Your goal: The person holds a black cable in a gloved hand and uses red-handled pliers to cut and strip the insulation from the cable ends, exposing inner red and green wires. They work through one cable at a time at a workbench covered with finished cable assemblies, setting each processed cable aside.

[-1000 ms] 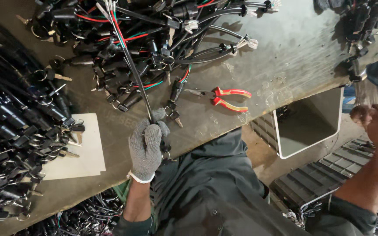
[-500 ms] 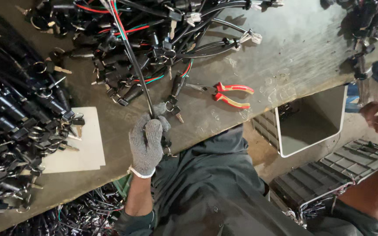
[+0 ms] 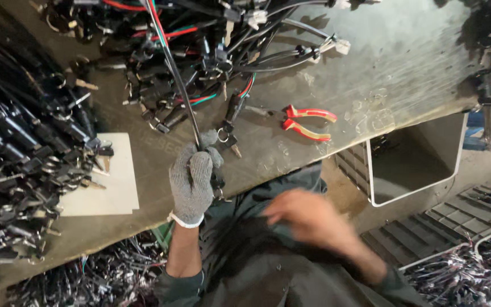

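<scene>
The black cable (image 3: 178, 85) ran as one long line from the gloved left hand (image 3: 191, 183) up towards twelve o'clock, leaning slightly to eleven, so its long axis lay nearly along the view's vertical, with its far end lost in the tangle of wired switches (image 3: 211, 51) at the top of the worktable (image 3: 393, 74). The lower end sat inside the left fist, clenched around it at the table's near edge. That grip and the cable's line matched the pictures from a second before.

The right hand (image 3: 308, 219) was what had changed: half a second earlier it hung out at three o'clock, by the white-rimmed bin (image 3: 413, 162); now it had swung in over the lap, just at five o'clock from the left hand. It was blurred, so whether it was loose or curled could not be told, and nothing showed in it. Judged from this, it was coming in to join the left hand on the cable.

Red-handled pliers (image 3: 305, 122) lay untouched at two o'clock from the fist, a white card (image 3: 112, 182) at nine.
</scene>
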Tool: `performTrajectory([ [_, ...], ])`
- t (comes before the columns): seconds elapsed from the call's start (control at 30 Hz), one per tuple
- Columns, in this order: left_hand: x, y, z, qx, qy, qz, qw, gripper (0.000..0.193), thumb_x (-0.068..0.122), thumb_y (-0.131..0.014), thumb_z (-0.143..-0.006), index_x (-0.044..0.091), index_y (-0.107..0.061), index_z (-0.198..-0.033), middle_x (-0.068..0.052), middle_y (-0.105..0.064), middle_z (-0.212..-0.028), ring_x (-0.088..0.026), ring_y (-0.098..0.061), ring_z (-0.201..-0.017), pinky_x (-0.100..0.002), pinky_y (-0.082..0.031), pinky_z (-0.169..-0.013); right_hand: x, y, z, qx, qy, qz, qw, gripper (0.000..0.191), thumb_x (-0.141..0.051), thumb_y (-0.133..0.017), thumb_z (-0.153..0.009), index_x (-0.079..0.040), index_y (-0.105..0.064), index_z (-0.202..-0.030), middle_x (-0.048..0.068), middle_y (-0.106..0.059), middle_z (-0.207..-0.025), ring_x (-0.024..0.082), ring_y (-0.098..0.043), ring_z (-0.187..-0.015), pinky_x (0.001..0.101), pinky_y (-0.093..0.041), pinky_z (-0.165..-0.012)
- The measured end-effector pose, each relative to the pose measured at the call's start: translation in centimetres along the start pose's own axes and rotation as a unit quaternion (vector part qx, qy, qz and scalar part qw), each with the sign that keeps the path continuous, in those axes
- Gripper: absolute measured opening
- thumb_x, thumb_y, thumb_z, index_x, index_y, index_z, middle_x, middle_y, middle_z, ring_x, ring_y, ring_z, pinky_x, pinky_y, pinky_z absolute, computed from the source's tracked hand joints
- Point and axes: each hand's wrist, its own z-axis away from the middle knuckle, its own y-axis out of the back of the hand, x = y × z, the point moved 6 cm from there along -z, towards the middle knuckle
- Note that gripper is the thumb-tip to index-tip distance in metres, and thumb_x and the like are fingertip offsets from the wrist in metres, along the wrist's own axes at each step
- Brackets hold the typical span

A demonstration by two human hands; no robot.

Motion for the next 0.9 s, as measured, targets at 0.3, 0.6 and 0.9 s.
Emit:
performTrajectory([
  [0.3, -0.3, 0.1, 0.2, 0.009, 0.015, -0.003, 1.000, 0.029, 0.017, -0.054, -0.110, -0.003, -0.062, -0.128, -0.003, -0.067, -0.091, -0.009, -0.058, -0.082, -0.024, -0.046, -0.074, -4.2, -5.4, -5.5, -0.116, -0.007, -0.260, 0.959, 0.033, -0.003, -0.061, -0.104, -0.003, -0.062, -0.136, 0.009, -0.069, -0.108, 0.025, -0.069, -0.100, 0.0375, -0.055, -0.090],
  [0.6, 0.3, 0.1, 0.1, 0.006, 0.024, -0.018, 1.000, 0.026, 0.014, -0.055, -0.108, -0.002, -0.063, -0.127, -0.002, -0.067, -0.089, -0.008, -0.058, -0.081, -0.024, -0.047, -0.072, -3.2, -2.1, -7.8, -0.036, 0.057, -0.123, 0.990, 0.049, 0.013, -0.068, -0.083, -0.004, -0.066, -0.129, 0.009, -0.073, -0.109, 0.023, -0.073, -0.099, 0.0348, -0.059, -0.087],
  [0.9, 0.0, 0.1, 0.1, 0.008, 0.034, -0.004, 0.999, 0.028, 0.015, -0.055, -0.108, -0.003, -0.062, -0.129, -0.003, -0.067, -0.091, -0.008, -0.058, -0.082, -0.024, -0.047, -0.073, -2.7, 0.2, -8.0, 0.050, 0.083, -0.023, 0.995, 0.042, 0.012, -0.073, -0.077, -0.004, -0.067, -0.115, 0.010, -0.071, -0.104, 0.028, -0.071, -0.096, 0.0372, -0.057, -0.084],
])
